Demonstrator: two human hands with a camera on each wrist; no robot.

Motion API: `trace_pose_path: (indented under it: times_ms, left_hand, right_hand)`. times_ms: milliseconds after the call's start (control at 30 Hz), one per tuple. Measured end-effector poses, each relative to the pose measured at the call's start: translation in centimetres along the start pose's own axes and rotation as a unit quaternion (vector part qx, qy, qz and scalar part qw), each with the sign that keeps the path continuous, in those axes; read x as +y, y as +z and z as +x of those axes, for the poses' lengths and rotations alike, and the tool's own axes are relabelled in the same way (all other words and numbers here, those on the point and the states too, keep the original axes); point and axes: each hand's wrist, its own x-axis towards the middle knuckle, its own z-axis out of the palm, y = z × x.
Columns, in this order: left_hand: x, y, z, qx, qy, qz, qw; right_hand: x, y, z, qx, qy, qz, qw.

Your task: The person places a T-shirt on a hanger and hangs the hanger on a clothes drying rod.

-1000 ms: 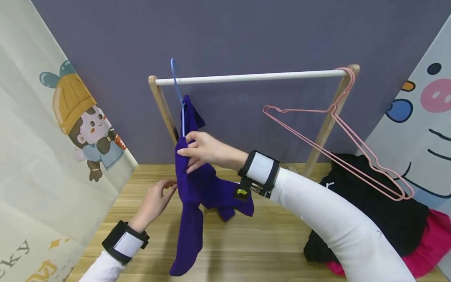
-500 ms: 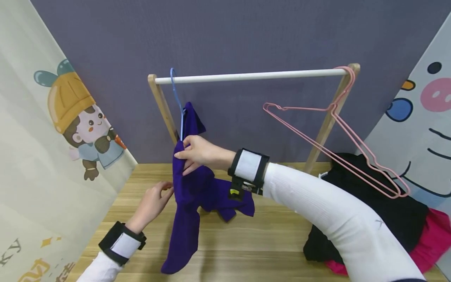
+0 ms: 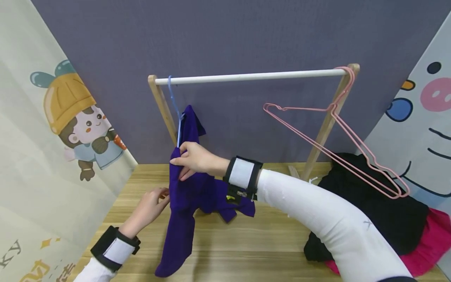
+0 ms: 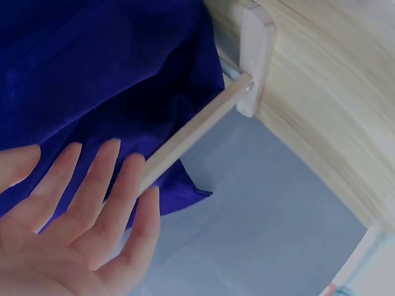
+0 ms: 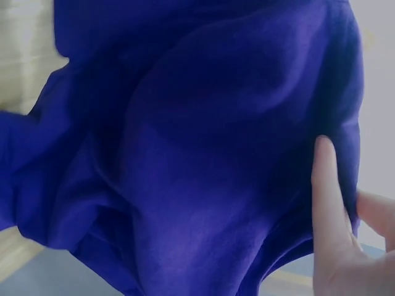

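Observation:
A purple long-sleeved shirt (image 3: 179,239) hangs on a blue hanger (image 3: 172,96) at the left end of the rack. The hanger's hook sits right at the white rail (image 3: 246,76). My right hand (image 3: 198,159) pinches the shirt's near shoulder between thumb and fingers, just below the hanger's arm. Close up, the right wrist view shows the thumb and fingers (image 5: 325,185) on either side of the fabric's edge. Beside the shirt's left edge is my left hand (image 3: 151,205). In the left wrist view its fingers (image 4: 99,179) are spread and loosely bent, overlapping the purple cloth (image 4: 92,74).
Pink hangers (image 3: 332,109) hang at the rail's right end. Below them a pile of black cloth (image 3: 380,219) and magenta cloth (image 3: 435,239) lies on the wooden table (image 3: 246,250). The rack's wooden leg (image 3: 163,111) stands behind the shirt.
My right hand has lowered the shirt and hanger slightly leftward; the hook has come down from well above the rail to its level. My left hand has shifted slightly down and left.

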Motion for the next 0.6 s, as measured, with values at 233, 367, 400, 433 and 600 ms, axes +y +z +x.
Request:
trace_pose_path:
  times_ms: [233, 367, 400, 433, 600]
  left_hand:
    - [-0.3, -0.9, -0.7, -0.019, 0.000, -0.002, 0.9998]
    - [0.1, -1.7, -1.0, -0.028, 0.002, -0.001, 0.9996]
    - [0.3, -2.0, -1.0, -0.030, 0.000, 0.000, 0.9995]
    - [0.5, -2.4, -1.1, -0.033, -0.003, 0.001, 0.9994]
    - [1.6, -4.1, -1.3, -0.014, -0.005, 0.014, 0.9998]
  right_hand:
    - [0.3, 0.1, 0.0, 0.021, -0.032, -0.074, 0.997]
    - [0.4, 0.3, 0.1, 0.027, -0.049, -0.109, 0.992]
    - [0.4, 0.4, 0.1, 0.029, -0.053, -0.117, 0.991]
    - [0.4, 0.5, 0.1, 0.032, -0.057, -0.124, 0.990]
    - [0.4, 0.9, 0.1, 0.031, -0.051, -0.084, 0.995]
